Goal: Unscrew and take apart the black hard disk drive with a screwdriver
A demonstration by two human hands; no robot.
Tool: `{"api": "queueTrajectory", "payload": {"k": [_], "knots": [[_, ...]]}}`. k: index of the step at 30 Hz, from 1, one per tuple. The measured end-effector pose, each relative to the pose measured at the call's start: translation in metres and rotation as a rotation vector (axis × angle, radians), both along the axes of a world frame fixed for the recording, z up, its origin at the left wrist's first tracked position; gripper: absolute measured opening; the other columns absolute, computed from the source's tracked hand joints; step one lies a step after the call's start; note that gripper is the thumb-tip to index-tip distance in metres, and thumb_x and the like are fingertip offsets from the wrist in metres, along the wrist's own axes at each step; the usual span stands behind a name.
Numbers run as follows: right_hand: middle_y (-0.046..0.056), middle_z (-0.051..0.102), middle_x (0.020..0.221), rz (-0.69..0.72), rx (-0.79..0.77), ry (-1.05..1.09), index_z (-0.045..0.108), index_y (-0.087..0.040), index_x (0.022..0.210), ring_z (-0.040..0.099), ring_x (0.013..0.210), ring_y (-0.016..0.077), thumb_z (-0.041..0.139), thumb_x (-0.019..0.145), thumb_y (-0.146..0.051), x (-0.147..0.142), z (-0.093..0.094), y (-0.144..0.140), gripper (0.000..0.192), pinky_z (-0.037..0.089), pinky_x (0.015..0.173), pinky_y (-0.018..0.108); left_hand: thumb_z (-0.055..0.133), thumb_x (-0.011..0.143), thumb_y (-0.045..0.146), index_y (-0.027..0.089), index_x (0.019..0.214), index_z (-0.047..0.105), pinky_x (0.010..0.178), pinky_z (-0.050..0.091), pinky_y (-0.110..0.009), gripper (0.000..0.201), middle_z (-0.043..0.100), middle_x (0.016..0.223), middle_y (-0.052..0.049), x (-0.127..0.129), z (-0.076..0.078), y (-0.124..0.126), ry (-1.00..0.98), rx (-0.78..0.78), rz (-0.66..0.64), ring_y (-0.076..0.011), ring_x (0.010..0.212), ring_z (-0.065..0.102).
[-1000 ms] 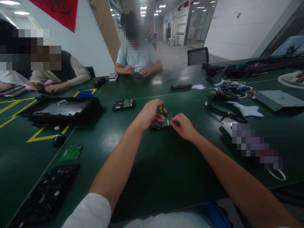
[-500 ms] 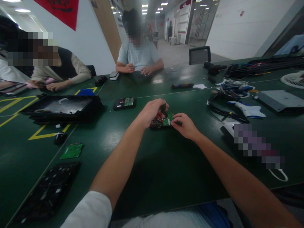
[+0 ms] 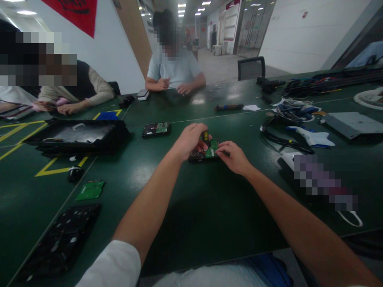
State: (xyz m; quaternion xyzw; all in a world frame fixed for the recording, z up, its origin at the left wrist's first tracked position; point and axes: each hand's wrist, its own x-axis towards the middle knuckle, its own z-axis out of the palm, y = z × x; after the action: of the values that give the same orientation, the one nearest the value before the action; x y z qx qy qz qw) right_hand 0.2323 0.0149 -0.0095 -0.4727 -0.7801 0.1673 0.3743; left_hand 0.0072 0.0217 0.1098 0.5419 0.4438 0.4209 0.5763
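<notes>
A black hard drive (image 3: pixel 198 156) with a green circuit board (image 3: pixel 212 149) on top lies on the green table (image 3: pixel 191 199) in front of me. My left hand (image 3: pixel 190 140) is closed around a small screwdriver with a yellow-and-black handle (image 3: pixel 205 136), held upright over the board. My right hand (image 3: pixel 232 156) rests at the drive's right end, fingertips pinched on the board's edge. The screwdriver's tip is hidden by my fingers.
A second hard drive (image 3: pixel 156 129) lies farther back. A black open case (image 3: pixel 78 136), a mouse (image 3: pixel 74 173), a loose green board (image 3: pixel 90 190) and a black panel (image 3: pixel 58 243) are at left. Cables and a white tool (image 3: pixel 309 137) lie right. Two people sit across.
My hands stay on the drive; the left hand shifts slightly around the screwdriver handle. The view drifts a little.
</notes>
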Motion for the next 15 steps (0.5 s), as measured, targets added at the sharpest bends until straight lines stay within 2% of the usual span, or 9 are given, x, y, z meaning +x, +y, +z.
{"api": "queueTrajectory", "payload": {"k": [4, 8, 15], "knots": [[0.008, 0.070, 0.122, -0.003, 0.019, -0.010, 0.079, -0.029, 0.096, 0.066, 0.121, 0.0279, 0.070, 0.095, -0.020, -0.0008, 0.0055, -0.0031, 0.013, 0.051, 0.109, 0.053, 0.062, 0.089, 0.039, 0.020, 0.094, 0.060, 0.046, 0.042, -0.024, 0.020, 0.078, 0.094, -0.010, 0.0001, 0.0003, 0.0007, -0.073, -0.060, -0.016, -0.0131, 0.053, 0.065], [0.008, 0.070, 0.121, -0.001, 0.030, -0.028, 0.077, -0.027, 0.088, 0.065, 0.120, 0.0290, 0.071, 0.092, -0.018, -0.0012, 0.0092, -0.0053, 0.011, 0.050, 0.109, 0.054, 0.061, 0.088, 0.038, 0.018, 0.093, 0.064, 0.046, 0.042, -0.024, 0.021, 0.076, 0.095, -0.010, -0.0008, -0.0008, 0.0022, -0.059, -0.035, -0.002, -0.0121, 0.053, 0.064], [0.008, 0.070, 0.121, 0.016, 0.039, -0.042, 0.079, -0.027, 0.089, 0.064, 0.119, 0.0291, 0.071, 0.092, -0.020, -0.0002, 0.0044, -0.0034, 0.011, 0.051, 0.107, 0.055, 0.060, 0.087, 0.038, 0.017, 0.088, 0.069, 0.046, 0.039, -0.024, 0.023, 0.074, 0.097, -0.009, -0.0019, -0.0012, 0.0022, -0.038, 0.012, -0.010, -0.0116, 0.055, 0.063]]}}
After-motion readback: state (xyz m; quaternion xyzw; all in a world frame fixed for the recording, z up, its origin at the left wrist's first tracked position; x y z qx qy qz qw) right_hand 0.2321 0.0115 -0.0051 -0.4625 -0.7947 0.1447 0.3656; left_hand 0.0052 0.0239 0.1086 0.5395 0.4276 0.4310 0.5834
